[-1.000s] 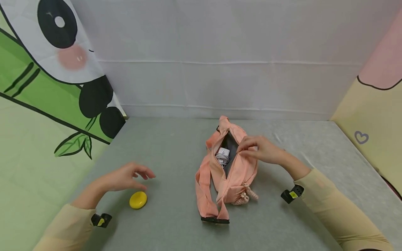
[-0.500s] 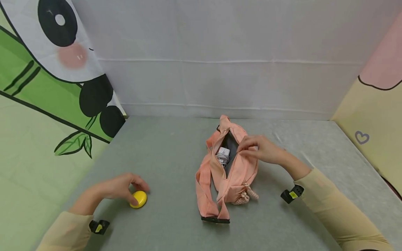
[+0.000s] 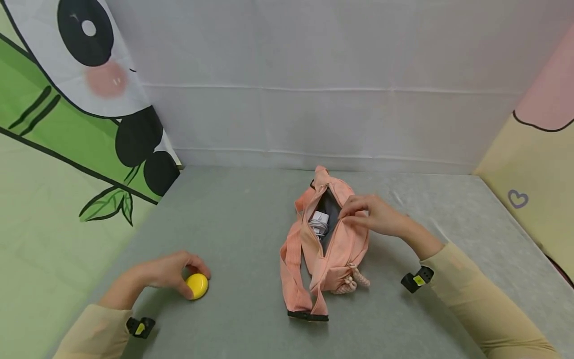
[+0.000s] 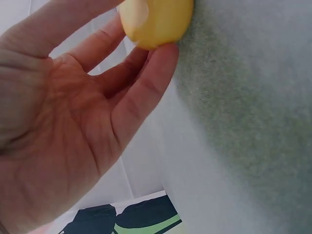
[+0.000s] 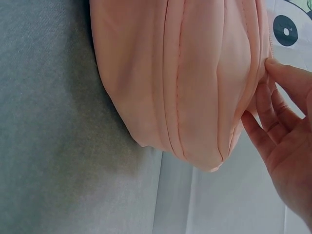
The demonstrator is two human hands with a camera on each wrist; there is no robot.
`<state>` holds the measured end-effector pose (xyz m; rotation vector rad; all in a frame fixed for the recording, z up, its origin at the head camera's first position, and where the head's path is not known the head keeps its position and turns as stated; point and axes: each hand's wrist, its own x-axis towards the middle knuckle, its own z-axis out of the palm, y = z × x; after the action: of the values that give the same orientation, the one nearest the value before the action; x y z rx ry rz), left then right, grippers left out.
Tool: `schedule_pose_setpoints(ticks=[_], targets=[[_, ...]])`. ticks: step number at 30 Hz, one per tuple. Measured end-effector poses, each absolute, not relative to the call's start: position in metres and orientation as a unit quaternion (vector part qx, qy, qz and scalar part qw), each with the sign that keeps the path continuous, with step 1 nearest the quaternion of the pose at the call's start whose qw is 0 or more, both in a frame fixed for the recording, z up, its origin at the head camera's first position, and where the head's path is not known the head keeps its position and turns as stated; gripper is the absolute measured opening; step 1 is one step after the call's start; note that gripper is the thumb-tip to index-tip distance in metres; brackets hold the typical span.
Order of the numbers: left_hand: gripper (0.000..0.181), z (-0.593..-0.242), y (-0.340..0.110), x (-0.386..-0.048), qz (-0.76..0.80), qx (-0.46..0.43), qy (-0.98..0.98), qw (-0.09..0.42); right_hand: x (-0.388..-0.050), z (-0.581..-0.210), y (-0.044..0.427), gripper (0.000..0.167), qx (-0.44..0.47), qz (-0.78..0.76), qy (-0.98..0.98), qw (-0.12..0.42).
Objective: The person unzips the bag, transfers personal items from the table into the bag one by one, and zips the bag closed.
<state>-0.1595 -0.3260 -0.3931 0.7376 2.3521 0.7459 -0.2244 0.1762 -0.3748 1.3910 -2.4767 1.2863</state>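
A small round yellow case with a smooth lid is on the left part of the table. My left hand pinches it between thumb and fingers; the left wrist view shows the fingertips against the yellow case. Right of centre lies a pink waist bag, its zip undone and the grey lining showing. Inside it sits a white charger with its cable wound up. My right hand pinches the right edge of the bag's opening, and in the right wrist view its thumb and fingers grip the pink fabric.
The bag's strap loops toward the near side and ends in a black buckle. A corded tassel hangs at its near end. Grey cloth covers the table. A pale curtain closes off the back.
My left hand has come down and slightly nearer, and its thumb and fingers have closed around the yellow case. My right hand keeps hold of the bag's edge.
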Motion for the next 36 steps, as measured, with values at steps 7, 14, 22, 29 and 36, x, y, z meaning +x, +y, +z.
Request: schedule_pose_setpoints(ticks=[7, 14, 22, 29, 36], targets=[[0.030, -0.390, -0.324, -0.162, 0.318, 0.300, 0.851, 0.291, -0.224, -0.375, 0.176, 0.010, 0.444, 0.416, -0.793, 0.013], [0.027, -0.376, -0.310, -0.170, 0.317, 0.313, 0.858, 0.255, -0.223, -0.374, 0.175, 0.010, 0.441, 0.417, -0.795, 0.010], [0.024, -0.360, -0.270, -0.192, 0.333, 0.324, 0.864, 0.193, -0.224, -0.375, 0.175, 0.010, 0.441, 0.417, -0.795, 0.009], [0.026, -0.340, -0.233, -0.210, 0.328, 0.350, 0.866, 0.143, -0.224, -0.375, 0.175, 0.010, 0.446, 0.416, -0.792, 0.009], [0.027, -0.331, -0.196, -0.224, 0.322, 0.365, 0.864, 0.132, -0.224, -0.374, 0.176, 0.011, 0.447, 0.416, -0.791, 0.010]])
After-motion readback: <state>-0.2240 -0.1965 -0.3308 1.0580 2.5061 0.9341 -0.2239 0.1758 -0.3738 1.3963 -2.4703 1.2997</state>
